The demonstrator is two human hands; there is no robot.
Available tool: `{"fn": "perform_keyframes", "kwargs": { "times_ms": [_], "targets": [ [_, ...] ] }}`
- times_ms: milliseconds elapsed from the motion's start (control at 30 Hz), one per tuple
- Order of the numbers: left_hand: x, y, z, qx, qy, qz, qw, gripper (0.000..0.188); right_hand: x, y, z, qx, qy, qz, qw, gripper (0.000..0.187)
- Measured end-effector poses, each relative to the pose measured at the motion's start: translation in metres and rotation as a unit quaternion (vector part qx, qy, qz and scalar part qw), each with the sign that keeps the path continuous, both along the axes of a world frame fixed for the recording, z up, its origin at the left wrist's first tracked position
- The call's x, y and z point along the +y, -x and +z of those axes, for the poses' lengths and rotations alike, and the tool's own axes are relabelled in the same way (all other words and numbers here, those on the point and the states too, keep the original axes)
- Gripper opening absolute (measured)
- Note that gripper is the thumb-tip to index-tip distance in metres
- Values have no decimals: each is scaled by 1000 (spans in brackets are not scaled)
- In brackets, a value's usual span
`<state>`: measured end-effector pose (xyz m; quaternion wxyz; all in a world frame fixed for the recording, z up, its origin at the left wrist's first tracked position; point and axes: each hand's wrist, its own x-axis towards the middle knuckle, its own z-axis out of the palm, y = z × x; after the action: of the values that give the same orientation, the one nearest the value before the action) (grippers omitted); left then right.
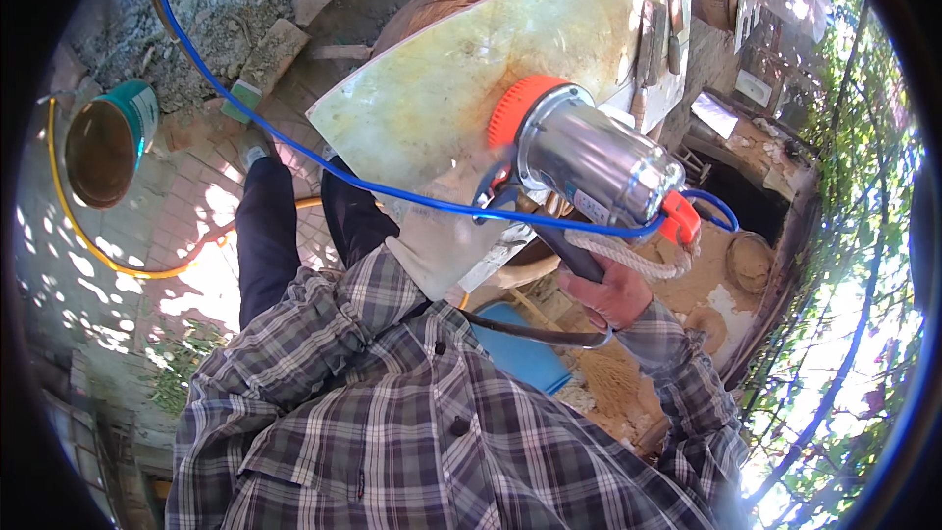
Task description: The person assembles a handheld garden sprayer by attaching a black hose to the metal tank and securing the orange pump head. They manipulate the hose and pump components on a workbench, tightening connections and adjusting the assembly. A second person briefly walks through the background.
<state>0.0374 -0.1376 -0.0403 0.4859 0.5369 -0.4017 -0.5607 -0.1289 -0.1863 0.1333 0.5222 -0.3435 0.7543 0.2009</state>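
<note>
A polished steel cylindrical pump (pixel 599 162) with an orange ribbed end lies tilted over a stained pale board (pixel 442 79). A blue cable (pixel 392 191) and a whitish rope (pixel 638 257) run to its other end, beside an orange fitting (pixel 680 219). My right hand (pixel 616 292) is closed round the end of a dark grey handle (pixel 581 257) below the pump. The handle leads to a dark tool head with a bit of red, partly hidden by the pump and cable; its kind is unclear. My left sleeve (pixel 378 285) reaches the board's near corner, and no left hand shows.
Several narrow hand tools (pixel 650 44) lie at the board's far right. A teal bucket (pixel 103 142) and a yellow hose (pixel 98 260) are on the brick paving at left. Under my right arm are a blue container (pixel 520 344) and a straw-coloured brush (pixel 608 378). Foliage (pixel 854 265) borders the right.
</note>
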Motion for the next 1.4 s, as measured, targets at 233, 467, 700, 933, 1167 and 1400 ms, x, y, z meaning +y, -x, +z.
{"fn": "perform_keyframes", "kwargs": {
  "times_ms": [233,467,700,933,1167,1400],
  "targets": [
    [-32,-32,6,-34,-5,-148,988,51,29,13,3,-62,70,-96,991,21],
    [-7,-71,77,-60,-82,-195,976,39,77,51,4,-75,278,-109,952,12],
    [-128,-70,76,-321,245,-282,870,88,97,66,-30,-140,428,-135,882,17],
    [-169,-57,126,-33,57,-539,839,80,121,60,-29,-163,422,-265,852,13],
    [-182,8,105,-50,117,-571,811,47,185,29,-23,-27,425,-260,866,16],
    [-163,83,136,-247,107,-625,733,44,233,2,-39,145,476,-255,829,27]
  ]
}}
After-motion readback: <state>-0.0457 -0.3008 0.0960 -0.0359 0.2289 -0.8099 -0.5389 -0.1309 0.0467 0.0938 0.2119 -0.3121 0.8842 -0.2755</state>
